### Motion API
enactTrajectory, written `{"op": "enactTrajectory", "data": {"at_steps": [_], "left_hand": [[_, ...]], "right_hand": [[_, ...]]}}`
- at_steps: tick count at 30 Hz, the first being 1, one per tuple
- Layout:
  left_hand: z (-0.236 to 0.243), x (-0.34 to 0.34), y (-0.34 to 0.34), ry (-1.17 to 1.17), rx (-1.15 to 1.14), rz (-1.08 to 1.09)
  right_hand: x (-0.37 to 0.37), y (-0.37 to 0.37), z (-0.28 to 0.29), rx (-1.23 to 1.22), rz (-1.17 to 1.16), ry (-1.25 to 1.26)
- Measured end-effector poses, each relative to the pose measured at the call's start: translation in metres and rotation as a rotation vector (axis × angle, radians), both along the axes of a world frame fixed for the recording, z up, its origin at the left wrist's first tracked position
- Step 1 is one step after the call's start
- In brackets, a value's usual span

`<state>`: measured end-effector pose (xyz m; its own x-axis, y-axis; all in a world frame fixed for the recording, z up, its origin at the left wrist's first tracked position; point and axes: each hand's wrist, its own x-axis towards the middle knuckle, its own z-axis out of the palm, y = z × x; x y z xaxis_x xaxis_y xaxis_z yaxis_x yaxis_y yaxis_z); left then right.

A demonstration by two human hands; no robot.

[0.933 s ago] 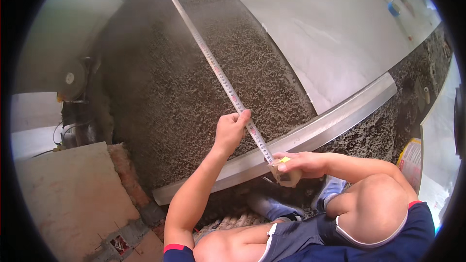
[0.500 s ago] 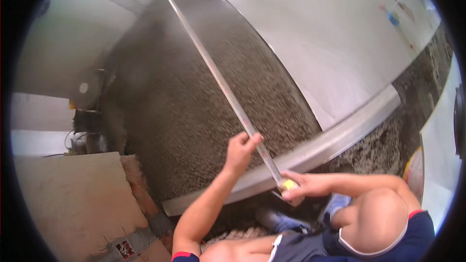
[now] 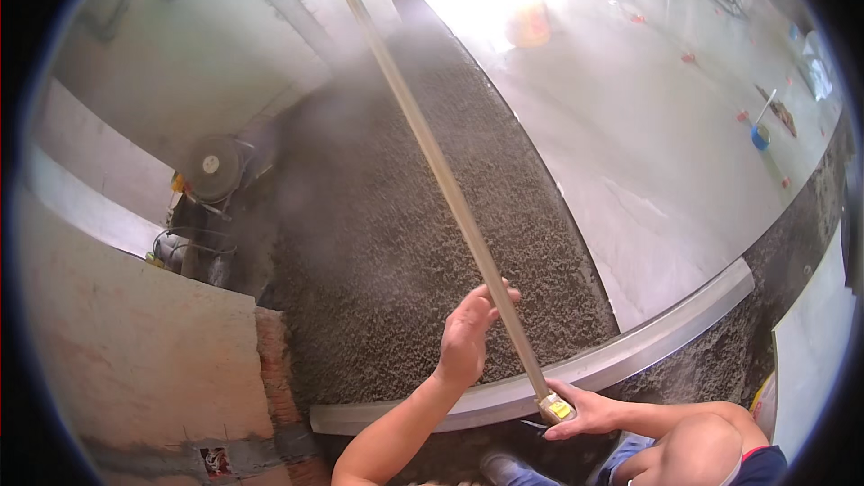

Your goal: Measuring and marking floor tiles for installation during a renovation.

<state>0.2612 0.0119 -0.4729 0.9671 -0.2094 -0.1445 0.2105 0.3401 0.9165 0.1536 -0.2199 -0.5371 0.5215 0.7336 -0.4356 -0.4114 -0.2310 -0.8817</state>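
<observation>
A tape measure (image 3: 558,409) with a yellow label sits in my right hand (image 3: 589,412), fingers closed round its case. Its long metal blade (image 3: 432,157) is drawn out, running away from me over the grey mortar bed (image 3: 396,243) and past the top of the picture. Partway along the blade, my left hand (image 3: 470,333) holds it from beneath, fingertips curling past its right edge. A long aluminium straightedge (image 3: 643,337) lies across the near side of the mortar, below the blade.
Large pale floor tiles (image 3: 612,171) border the mortar at right. A round-disc power tool (image 3: 211,166) with cables stands at left. Near left are a tan board (image 3: 144,333) and broken brick edge (image 3: 279,364). A bucket (image 3: 526,22) stands far off; a blue-headed tool (image 3: 760,137) lies at right.
The view has swung, showing more of the far tiles and wall. The blade now reaches past the top of the picture. My left hand's grip has loosened, with its thumb off the blade's top.
</observation>
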Motion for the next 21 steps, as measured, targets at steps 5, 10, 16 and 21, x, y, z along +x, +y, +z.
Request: {"op": "enactTrajectory", "data": {"at_steps": [5, 10, 16, 21], "left_hand": [[-0.015, 0.007, 0.023, 0.09, 0.035, 0.274], [-0.031, 0.024, 0.035, 0.188, -0.077, 0.458], [-0.025, 0.002, 0.047, 0.144, 0.09, 0.29], [-0.027, -0.031, -0.007, 0.276, 0.259, -0.062]], "right_hand": [[0.003, -0.004, -0.005, 0.052, -0.063, -0.13], [-0.017, -0.011, -0.026, 0.347, -0.344, 0.636], [0.017, -0.003, 0.004, 0.429, -0.206, 0.64], [0.045, -0.006, 0.007, 0.353, -0.128, 0.145]]}}
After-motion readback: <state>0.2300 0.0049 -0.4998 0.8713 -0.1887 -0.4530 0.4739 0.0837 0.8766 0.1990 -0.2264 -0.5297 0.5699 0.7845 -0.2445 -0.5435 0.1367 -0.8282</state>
